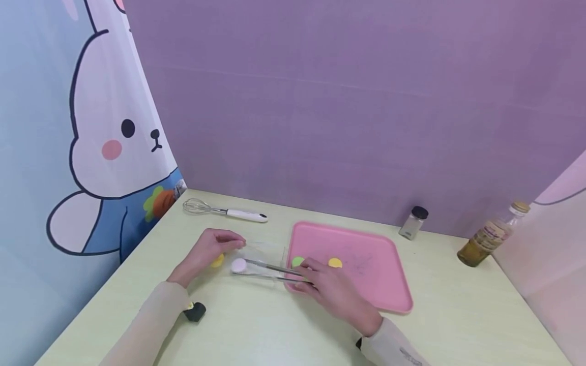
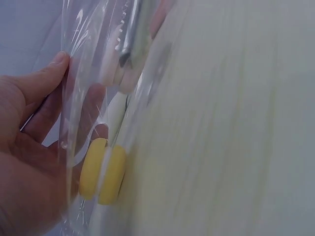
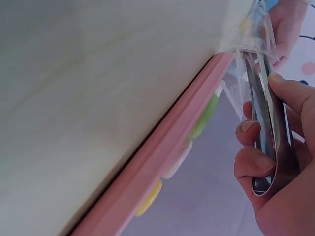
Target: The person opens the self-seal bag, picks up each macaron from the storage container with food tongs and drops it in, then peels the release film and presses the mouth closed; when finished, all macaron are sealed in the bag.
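My left hand (image 1: 212,252) pinches the edge of a clear plastic bag (image 2: 81,118) between thumb and fingers. Low in the bag is a yellow macaron (image 2: 102,171), close to the left palm. Metal tongs (image 3: 268,118) lie in the grip of my right hand (image 1: 336,290), their arms reaching into the bag's mouth. At the tongs' tips, inside the bag, a pale pink macaron (image 1: 238,265) is clamped. Behind the right hand sits a pink tray (image 1: 380,290), bearing a green macaron (image 3: 203,117), a yellow macaron (image 1: 335,263) and a pale pink one (image 3: 178,160).
A whisk (image 1: 229,211) with a white handle lies at the back left. Behind the tray's right corner stands a small jar (image 1: 413,223) with a black lid; farther right is a corked bottle (image 1: 490,239). A small black object (image 1: 195,312) lies beside the left sleeve.
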`<state>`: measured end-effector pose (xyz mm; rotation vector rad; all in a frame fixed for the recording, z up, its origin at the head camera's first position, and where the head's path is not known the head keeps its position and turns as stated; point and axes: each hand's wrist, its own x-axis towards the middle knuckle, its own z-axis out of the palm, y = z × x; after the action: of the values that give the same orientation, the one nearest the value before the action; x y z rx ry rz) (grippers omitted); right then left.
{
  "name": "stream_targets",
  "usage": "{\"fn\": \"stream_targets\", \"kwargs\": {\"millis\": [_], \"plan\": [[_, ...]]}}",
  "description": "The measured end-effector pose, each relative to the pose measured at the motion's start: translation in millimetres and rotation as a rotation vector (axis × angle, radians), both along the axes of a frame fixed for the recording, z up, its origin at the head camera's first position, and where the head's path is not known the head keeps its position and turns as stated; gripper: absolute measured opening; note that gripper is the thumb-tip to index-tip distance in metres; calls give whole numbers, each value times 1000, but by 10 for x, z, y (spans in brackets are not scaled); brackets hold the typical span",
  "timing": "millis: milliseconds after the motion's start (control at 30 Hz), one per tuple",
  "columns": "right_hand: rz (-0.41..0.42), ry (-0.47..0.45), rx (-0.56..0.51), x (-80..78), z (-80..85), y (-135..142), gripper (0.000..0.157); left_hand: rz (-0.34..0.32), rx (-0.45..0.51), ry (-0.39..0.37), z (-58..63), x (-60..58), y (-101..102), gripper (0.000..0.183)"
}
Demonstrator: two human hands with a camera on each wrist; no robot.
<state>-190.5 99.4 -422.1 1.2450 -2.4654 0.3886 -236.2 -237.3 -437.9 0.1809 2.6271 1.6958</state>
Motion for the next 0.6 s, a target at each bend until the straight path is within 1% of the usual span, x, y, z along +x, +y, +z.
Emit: {"fn": "stream_targets", "kwargs": {"millis": [167,367,600], "plan": [[23,-9,0,-39,-3,-90,28,9,-2,-6,-12,0,-6,23],[33,-60,19,-73,-9,-154,26,13,-14,-6,-23,-4,-9,24],[45,-100,33,-105,2,-209,28,9,-4,-3,-16,-2,6,21]]}}
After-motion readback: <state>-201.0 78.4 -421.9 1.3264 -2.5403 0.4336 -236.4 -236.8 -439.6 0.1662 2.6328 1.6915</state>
